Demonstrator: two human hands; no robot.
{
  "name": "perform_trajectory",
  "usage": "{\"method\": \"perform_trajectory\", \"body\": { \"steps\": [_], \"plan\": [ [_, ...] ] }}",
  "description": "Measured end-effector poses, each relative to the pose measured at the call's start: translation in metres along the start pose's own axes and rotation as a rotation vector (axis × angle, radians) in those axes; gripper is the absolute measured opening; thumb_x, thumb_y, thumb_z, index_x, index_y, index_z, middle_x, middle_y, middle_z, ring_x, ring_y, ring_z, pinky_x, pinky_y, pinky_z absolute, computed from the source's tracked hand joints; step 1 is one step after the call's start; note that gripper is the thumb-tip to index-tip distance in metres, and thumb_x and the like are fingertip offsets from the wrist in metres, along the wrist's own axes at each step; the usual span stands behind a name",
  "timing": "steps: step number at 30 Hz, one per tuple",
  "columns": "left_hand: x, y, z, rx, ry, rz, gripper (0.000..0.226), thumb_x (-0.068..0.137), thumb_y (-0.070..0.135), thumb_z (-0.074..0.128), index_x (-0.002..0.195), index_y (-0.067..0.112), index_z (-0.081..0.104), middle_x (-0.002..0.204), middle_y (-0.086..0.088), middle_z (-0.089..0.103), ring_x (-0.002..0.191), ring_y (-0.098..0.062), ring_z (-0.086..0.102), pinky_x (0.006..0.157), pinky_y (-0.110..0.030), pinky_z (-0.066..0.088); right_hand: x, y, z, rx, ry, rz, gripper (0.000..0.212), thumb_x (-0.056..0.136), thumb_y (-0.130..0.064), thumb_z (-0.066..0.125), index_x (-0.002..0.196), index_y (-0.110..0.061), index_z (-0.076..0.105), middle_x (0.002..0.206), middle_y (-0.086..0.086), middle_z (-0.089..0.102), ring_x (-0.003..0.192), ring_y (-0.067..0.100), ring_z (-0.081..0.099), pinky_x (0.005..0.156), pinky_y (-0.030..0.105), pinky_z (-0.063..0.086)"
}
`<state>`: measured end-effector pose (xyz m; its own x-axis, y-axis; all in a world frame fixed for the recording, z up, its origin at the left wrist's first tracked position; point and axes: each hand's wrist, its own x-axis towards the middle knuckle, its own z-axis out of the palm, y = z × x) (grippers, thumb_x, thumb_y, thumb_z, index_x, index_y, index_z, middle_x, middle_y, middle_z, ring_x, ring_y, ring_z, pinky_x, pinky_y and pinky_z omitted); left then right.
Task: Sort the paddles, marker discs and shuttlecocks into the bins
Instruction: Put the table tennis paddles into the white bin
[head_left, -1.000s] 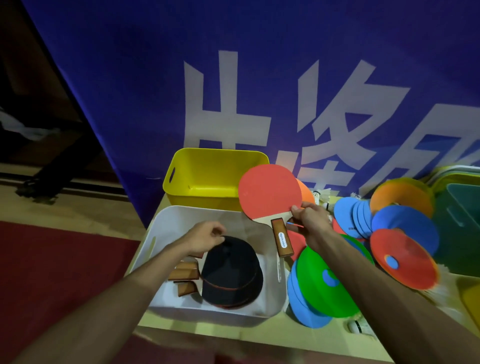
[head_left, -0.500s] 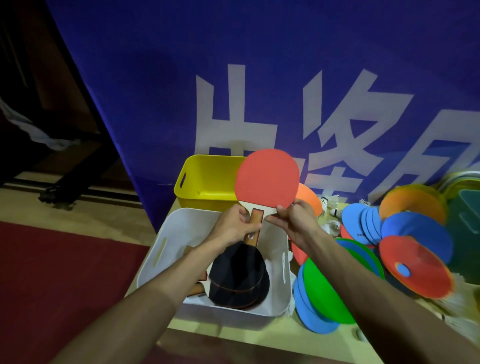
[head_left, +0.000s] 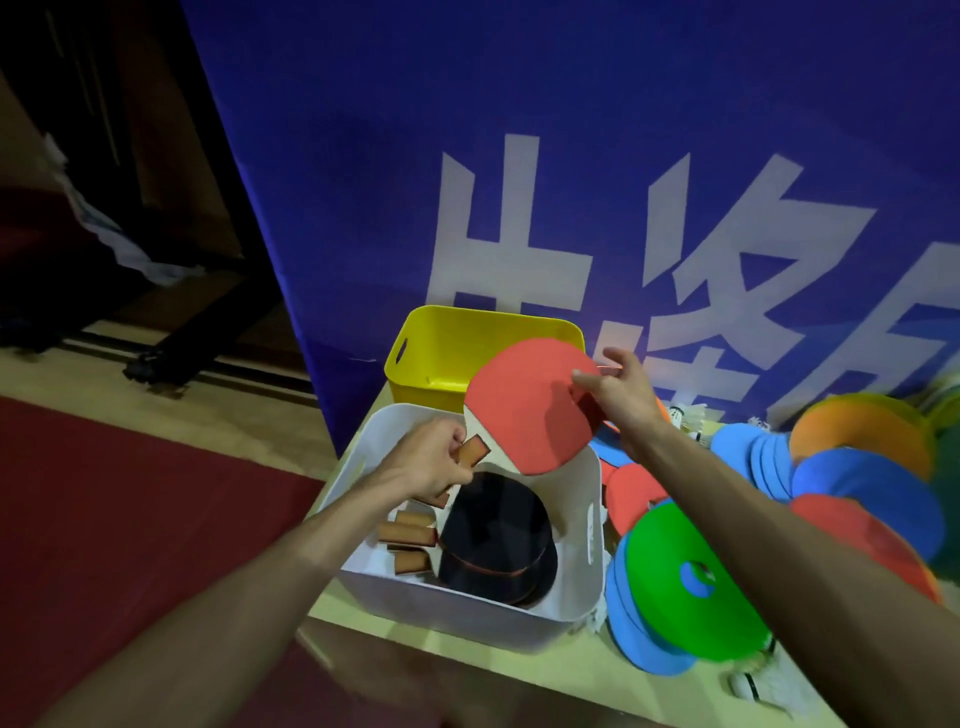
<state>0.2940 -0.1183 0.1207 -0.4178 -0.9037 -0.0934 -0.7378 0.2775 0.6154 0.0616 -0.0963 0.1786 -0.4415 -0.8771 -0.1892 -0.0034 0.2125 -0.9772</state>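
Red rubber on the face, pale wood at the neck and a brown wooden handle: that's the red-faced table tennis paddle (head_left: 530, 410). It's up in the air over the far end of the white plastic bin (head_left: 571, 597), tilted with the handle pointing down-left. The left hand (head_left: 431, 460) has its fingers curled round the handle, with the butt end poking out. The right hand (head_left: 618, 395) pinches the top right edge of the blade, thumb on the red face.

Down in the white bin there's a stack of black-faced paddles (head_left: 498, 540), handles fanned to the left. A yellow plastic bin (head_left: 447, 348) sits just behind it. Right of the white bin is a heap of flat marker discs, a green one (head_left: 675, 587) on top of blue ones, plus red and orange. A few white shuttlecocks (head_left: 685, 415) sit near the blue banner (head_left: 363, 182).
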Motion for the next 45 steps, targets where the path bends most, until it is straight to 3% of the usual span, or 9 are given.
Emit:
{"method": "perform_trajectory", "body": {
  "steps": [3, 6, 9, 18, 24, 34, 40, 41, 45],
  "plan": [
    [-0.008, -0.013, -0.009, 0.148, -0.008, 0.104, 0.027, 0.069, 0.015, 0.07, 0.061, 0.013, 0.044, 0.059, 0.0, 0.041, 0.055, -0.015, 0.033, 0.052, -0.031, 0.028, 0.004, 0.004, 0.001, -0.331, 0.027, -0.097, 0.046, 0.079, -0.01, 0.069, 0.123, -0.014, 0.057, 0.102, 0.005, 0.067, 0.093, 0.022, 0.062, 0.087, 0.039, 0.05],
    [-0.015, -0.021, -0.015, 0.3, -0.073, 0.123, 0.02, 0.068, 0.018, 0.073, 0.072, 0.007, 0.057, 0.07, -0.004, 0.05, 0.065, -0.019, 0.042, 0.056, -0.036, 0.036, -0.003, 0.015, 0.008, -0.644, -0.027, -0.206, 0.029, 0.079, -0.008, 0.066, 0.108, -0.009, 0.07, 0.106, 0.011, 0.07, 0.102, 0.027, 0.063, 0.088, 0.033, 0.047],
    [-0.017, -0.032, -0.014, 0.374, -0.166, 0.11, 0.019, 0.069, 0.015, 0.07, 0.08, 0.007, 0.056, 0.083, -0.01, 0.059, 0.077, -0.026, 0.053, 0.066, -0.041, 0.045, -0.014, 0.027, 0.016, -0.786, -0.081, -0.246, 0.029, 0.081, -0.007, 0.062, 0.108, -0.009, 0.069, 0.105, 0.011, 0.07, 0.101, 0.027, 0.063, 0.081, 0.026, 0.044],
    [-0.019, -0.08, -0.001, 0.359, -0.415, 0.043, 0.02, 0.06, 0.018, 0.065, 0.072, 0.015, 0.05, 0.069, -0.001, 0.047, 0.066, -0.016, 0.042, 0.059, -0.033, 0.037, -0.024, 0.061, 0.039, -1.055, -0.338, -0.195, 0.038, 0.083, -0.026, 0.063, 0.12, -0.018, 0.063, 0.118, 0.0, 0.067, 0.111, 0.02, 0.06, 0.087, 0.023, 0.042],
    [-0.011, -0.084, 0.019, 0.339, -0.51, 0.04, 0.021, 0.068, 0.009, 0.067, 0.066, 0.009, 0.047, 0.065, -0.005, 0.042, 0.064, -0.018, 0.038, 0.056, -0.028, 0.03, -0.027, 0.068, 0.035, -0.996, -0.391, -0.169, 0.04, 0.085, -0.023, 0.065, 0.123, -0.013, 0.059, 0.119, 0.004, 0.065, 0.108, 0.019, 0.061, 0.094, 0.026, 0.044],
    [-0.003, -0.087, 0.047, 0.439, -0.646, -0.014, 0.02, 0.074, 0.017, 0.068, 0.079, 0.014, 0.048, 0.084, -0.005, 0.052, 0.076, -0.021, 0.047, 0.064, -0.03, 0.038, -0.03, 0.054, 0.004, -0.885, -0.364, -0.192, 0.029, 0.088, -0.014, 0.06, 0.116, -0.011, 0.062, 0.1, 0.001, 0.066, 0.083, 0.013, 0.056, 0.074, 0.024, 0.043],
    [-0.008, -0.087, 0.048, 0.239, -0.5, -0.044, 0.012, 0.082, 0.023, 0.065, 0.076, 0.015, 0.059, 0.081, -0.012, 0.066, 0.067, -0.016, 0.052, 0.068, -0.028, 0.045, -0.027, 0.048, -0.005, -0.853, -0.368, -0.185, 0.028, 0.089, -0.013, 0.057, 0.116, -0.011, 0.063, 0.104, 0.005, 0.068, 0.093, 0.022, 0.064, 0.087, 0.038, 0.052],
    [-0.008, -0.085, 0.046, 0.19, -0.49, -0.038, 0.004, 0.081, 0.018, 0.064, 0.084, 0.015, 0.064, 0.083, -0.006, 0.068, 0.072, -0.015, 0.056, 0.07, -0.025, 0.047, -0.026, 0.048, -0.004, -0.844, -0.371, -0.186, 0.028, 0.089, -0.013, 0.057, 0.116, -0.011, 0.064, 0.104, 0.006, 0.068, 0.094, 0.023, 0.064, 0.087, 0.039, 0.052],
    [-0.001, -0.071, 0.034, 0.173, -0.358, -0.029, 0.034, 0.083, 0.01, 0.058, 0.116, 0.016, 0.063, 0.117, 0.0, 0.061, 0.107, -0.018, 0.059, 0.09, -0.029, 0.049, -0.024, 0.048, 0.0, -0.812, -0.385, -0.197, 0.027, 0.089, -0.014, 0.057, 0.115, -0.012, 0.064, 0.101, 0.003, 0.067, 0.094, 0.023, 0.064, 0.087, 0.042, 0.053]
  ]
}}
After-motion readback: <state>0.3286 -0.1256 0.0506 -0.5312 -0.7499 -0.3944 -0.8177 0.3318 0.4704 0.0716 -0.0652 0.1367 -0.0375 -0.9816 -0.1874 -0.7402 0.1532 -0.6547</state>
